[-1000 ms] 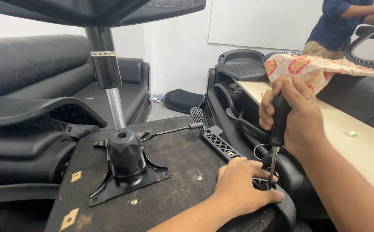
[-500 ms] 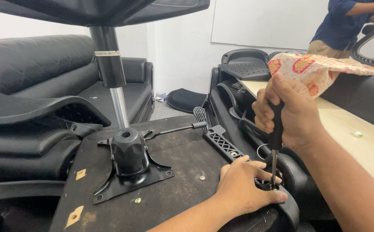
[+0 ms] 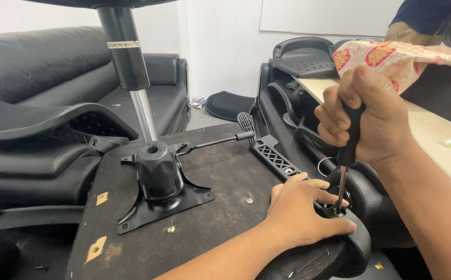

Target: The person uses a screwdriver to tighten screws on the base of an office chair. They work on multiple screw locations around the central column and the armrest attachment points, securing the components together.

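Our right hand [image 3: 373,116] is closed in a fist around the black handle of a screwdriver [image 3: 345,166], held upright with its tip in a fastener hole on the black armrest [image 3: 357,231] at the seat's right edge. Our left hand [image 3: 300,215] lies flat on that armrest, fingers spread, bracing it just beside the tip.

Risks, in our judgement: the tip could slip out of the screw and strike the left fingers, which lie close; a tilted shaft could strip the head.

Count: one screwdriver, one armrest under work, one tilt mechanism plate [image 3: 158,194] on the seat underside [image 3: 225,171], one gas cylinder [image 3: 129,67], one lever [image 3: 220,141], two loose screws [image 3: 249,200] visible on the board.
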